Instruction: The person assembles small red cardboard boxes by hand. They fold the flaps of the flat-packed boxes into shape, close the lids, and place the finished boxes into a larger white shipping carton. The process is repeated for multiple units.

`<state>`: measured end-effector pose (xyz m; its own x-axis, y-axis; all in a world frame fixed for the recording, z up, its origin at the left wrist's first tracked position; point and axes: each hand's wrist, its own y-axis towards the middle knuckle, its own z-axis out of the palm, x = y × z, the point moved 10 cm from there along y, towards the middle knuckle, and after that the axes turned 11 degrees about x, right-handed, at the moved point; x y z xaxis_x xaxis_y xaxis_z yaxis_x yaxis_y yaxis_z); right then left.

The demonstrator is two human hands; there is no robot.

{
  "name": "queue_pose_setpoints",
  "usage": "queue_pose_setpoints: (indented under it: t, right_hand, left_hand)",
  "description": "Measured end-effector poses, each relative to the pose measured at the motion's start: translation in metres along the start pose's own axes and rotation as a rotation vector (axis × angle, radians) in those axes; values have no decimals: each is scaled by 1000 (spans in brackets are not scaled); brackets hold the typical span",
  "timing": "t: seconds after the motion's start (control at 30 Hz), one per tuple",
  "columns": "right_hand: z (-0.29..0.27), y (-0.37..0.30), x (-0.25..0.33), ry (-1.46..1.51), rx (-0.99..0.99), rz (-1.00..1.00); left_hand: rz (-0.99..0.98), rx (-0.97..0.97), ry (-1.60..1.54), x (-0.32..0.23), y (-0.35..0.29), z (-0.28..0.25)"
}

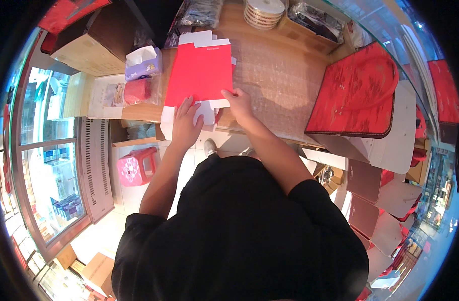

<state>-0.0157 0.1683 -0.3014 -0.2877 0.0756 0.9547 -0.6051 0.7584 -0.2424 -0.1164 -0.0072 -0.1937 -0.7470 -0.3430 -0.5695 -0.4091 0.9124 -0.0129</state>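
A red carton [202, 75] with white flaps lies partly folded on the wooden table, its flaps sticking out at the far end and toward me. My left hand [187, 123] rests on the near white flap, fingers spread and lying along the carton's near left edge. At the near right corner, my right hand [239, 105] pinches the carton's edge between thumb and fingers. The underside of the carton is hidden.
Left of the carton are a purple tissue box [143, 64] and a red packet [137, 91] in clear plastic. Ribbon rolls [263, 12] stand at the back. A red handled box [357, 93] is on the right. Below the table stands a pink stool [137, 166].
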Motion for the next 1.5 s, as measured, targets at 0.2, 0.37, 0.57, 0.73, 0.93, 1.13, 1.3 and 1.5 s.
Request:
queue_pose_setpoints:
  t: [0.2,0.37,0.57,0.73,0.93,1.13,1.3,1.5]
  right_hand:
    - [-36,-47,81,169,117,-147]
    - [-80,-101,141,51,231,-308]
    - [-119,-135,182,-124,230,-325]
    - [-140,-144,177,-355,185,-255]
    - [-135,-152,240,-401,181,-499]
    - [-133,-162,264,-262,88,-639]
    - [-122,-194,290,-681,-13,-912]
    - [-134,-169,267,-35,252,-449]
  left_hand:
    - [70,-217,-72,-20,7,-58]
    - [327,-502,116,-117,29,-161]
    - [419,-357,65,-166,55,-177]
    - [481,19,-57,-183,72,-152]
    - [748,22,98,-252,34,-129]
    - [758,24,158,-280,26,-129]
    - [781,31,197,-282,27,-128]
    - [814,56,144,-295,24,-132]
